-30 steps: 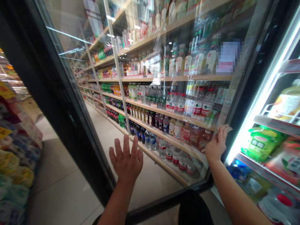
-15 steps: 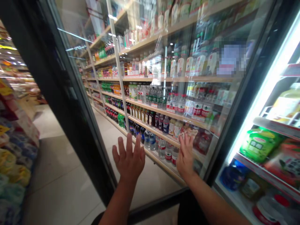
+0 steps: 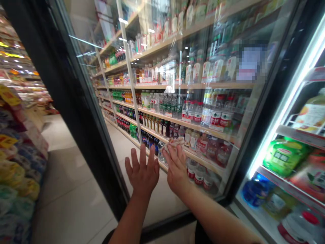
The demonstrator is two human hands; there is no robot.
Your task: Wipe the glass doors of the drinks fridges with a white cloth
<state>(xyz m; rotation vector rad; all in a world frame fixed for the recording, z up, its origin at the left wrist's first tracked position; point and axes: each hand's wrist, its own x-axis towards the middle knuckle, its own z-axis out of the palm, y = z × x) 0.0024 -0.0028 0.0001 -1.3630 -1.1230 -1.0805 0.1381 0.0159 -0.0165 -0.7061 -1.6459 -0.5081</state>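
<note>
A crumpled cloth (image 3: 173, 142) sits under the fingertips of the right hand (image 3: 176, 168), pressed flat against the glass door (image 3: 203, 40) near its lower middle. The left hand (image 3: 142, 171), at nine o'clock of the right one, lies spread and empty on the same pane. The open door could swing away under uneven pressure, or the cloth slip free. One cloth, two hands, one door; beyond it the lit cooler shelves (image 3: 299, 134) at three o'clock.

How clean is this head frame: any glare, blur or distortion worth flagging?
Head view: reflections of store shelves cover the glass door; the light strip beside it blows out white; edges bend from the wide lens; goods at far left blur; left hand and right hand stay sharp.
</note>
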